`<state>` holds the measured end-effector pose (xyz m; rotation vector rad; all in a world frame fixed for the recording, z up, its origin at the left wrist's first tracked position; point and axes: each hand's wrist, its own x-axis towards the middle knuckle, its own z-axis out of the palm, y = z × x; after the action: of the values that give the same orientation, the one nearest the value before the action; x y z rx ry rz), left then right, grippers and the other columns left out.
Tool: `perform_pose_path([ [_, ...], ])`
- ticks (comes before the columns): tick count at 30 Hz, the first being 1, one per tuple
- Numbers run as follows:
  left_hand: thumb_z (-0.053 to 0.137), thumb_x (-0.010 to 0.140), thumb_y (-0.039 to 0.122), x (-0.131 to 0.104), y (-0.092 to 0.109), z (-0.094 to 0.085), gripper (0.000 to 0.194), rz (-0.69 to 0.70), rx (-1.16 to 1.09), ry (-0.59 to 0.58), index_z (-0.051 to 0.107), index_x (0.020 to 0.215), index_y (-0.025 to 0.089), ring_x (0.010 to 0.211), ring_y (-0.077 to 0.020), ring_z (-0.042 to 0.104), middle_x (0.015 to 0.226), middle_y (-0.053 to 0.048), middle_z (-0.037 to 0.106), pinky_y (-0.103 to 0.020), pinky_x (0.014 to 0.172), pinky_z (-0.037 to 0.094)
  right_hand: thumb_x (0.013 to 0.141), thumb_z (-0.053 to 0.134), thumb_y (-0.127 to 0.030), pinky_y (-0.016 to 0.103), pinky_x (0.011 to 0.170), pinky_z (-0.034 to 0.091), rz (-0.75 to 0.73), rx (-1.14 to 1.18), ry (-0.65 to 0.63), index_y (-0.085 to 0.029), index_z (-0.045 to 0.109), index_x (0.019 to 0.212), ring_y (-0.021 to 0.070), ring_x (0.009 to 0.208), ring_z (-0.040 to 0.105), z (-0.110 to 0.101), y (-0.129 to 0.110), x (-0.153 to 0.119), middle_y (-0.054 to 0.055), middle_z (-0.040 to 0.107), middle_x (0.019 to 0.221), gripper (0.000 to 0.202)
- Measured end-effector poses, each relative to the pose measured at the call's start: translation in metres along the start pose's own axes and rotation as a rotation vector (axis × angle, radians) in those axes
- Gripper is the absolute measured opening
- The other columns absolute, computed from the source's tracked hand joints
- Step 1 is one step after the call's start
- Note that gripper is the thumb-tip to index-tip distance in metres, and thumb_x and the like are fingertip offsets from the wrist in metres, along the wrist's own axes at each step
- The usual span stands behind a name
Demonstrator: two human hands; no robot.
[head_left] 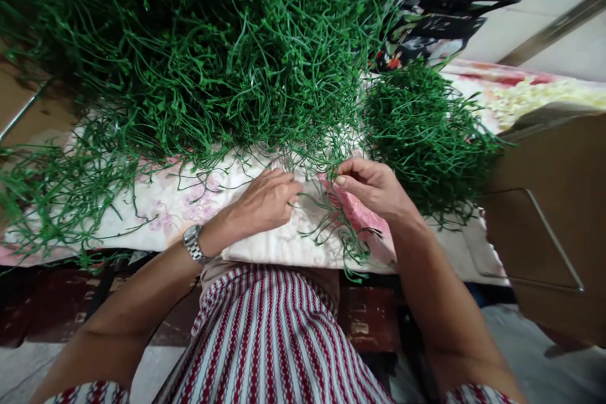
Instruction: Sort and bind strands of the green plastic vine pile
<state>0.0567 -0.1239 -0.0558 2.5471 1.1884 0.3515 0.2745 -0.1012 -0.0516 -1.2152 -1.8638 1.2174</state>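
Observation:
Thin green plastic stems lie in a huge heap (227,57) across the back of the cloth-covered table (189,202). My right hand (372,186) pinches a green stem between thumb and forefinger, over a pink patch of the cloth. Loose stems (350,240) hang below it toward the table's front edge. My left hand (267,199), with a metal watch on the wrist, is closed just left of it, fingers curled near a thin stem; what it holds is too small to make out. A smaller pile of stems (426,139) sits beyond my right hand.
Scattered stems (71,196) spread over the left end of the table. A cardboard box (549,221) with a bent wire stands at the right. Behind it are pale yellow pieces (544,98). A flowered black bag (430,31) rests at the back right. More cardboard (33,101) is at the left.

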Motion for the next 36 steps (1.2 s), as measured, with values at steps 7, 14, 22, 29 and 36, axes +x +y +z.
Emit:
perform_pose_path([
  [7,0.041,0.083,0.011,0.044,-0.01,0.0,0.021,0.074,0.088,0.131,0.057,0.095,0.014,0.093,-0.0194,0.052,0.099,-0.008,0.057,-0.032,0.082,0.04,0.082,0.051,-0.029,0.023,0.063,0.039,-0.147,-0.26,-0.103,-0.014,0.058,0.078,0.0111,0.067,0.05,-0.004,-0.002,0.005,0.001,0.056,0.071,0.017],
  [14,0.041,0.082,0.015,0.048,-0.014,-0.001,0.019,-0.064,0.113,0.146,0.059,0.082,0.015,0.085,-0.0189,0.055,0.088,-0.007,0.061,-0.032,0.08,0.038,0.083,0.052,-0.038,0.03,0.075,0.041,-0.167,-0.721,0.117,-0.015,0.053,0.112,0.0208,0.088,0.057,0.014,-0.014,-0.031,0.01,0.063,0.096,0.037],
  [22,0.041,0.08,0.012,0.034,-0.03,-0.002,0.02,-0.058,0.276,0.187,0.059,0.074,0.018,0.082,-0.0198,0.055,0.081,-0.005,0.062,-0.038,0.086,0.035,0.088,0.042,-0.026,0.027,0.069,0.036,-0.184,-1.206,-0.001,-0.016,0.06,0.088,0.0177,0.075,0.057,0.011,0.005,-0.055,0.007,0.064,0.078,0.021],
  [29,0.043,0.076,0.008,0.025,-0.03,0.008,0.018,0.113,0.408,0.179,0.058,0.076,0.018,0.085,-0.0229,0.05,0.079,-0.006,0.056,-0.041,0.083,0.034,0.087,0.042,-0.026,0.027,0.068,0.035,-0.194,-1.28,0.039,-0.017,0.06,0.098,0.018,0.076,0.057,-0.012,0.004,-0.063,0.007,0.066,0.081,0.023],
  [36,0.045,0.078,0.015,0.025,-0.014,0.012,0.012,0.2,0.358,0.233,0.056,0.073,0.018,0.079,-0.0217,0.047,0.075,-0.006,0.055,-0.037,0.072,0.033,0.086,0.038,-0.02,0.026,0.064,0.035,-0.237,-1.123,0.012,-0.017,0.055,0.074,0.0149,0.063,0.052,0.006,-0.006,-0.04,0.005,0.06,0.067,0.022],
])
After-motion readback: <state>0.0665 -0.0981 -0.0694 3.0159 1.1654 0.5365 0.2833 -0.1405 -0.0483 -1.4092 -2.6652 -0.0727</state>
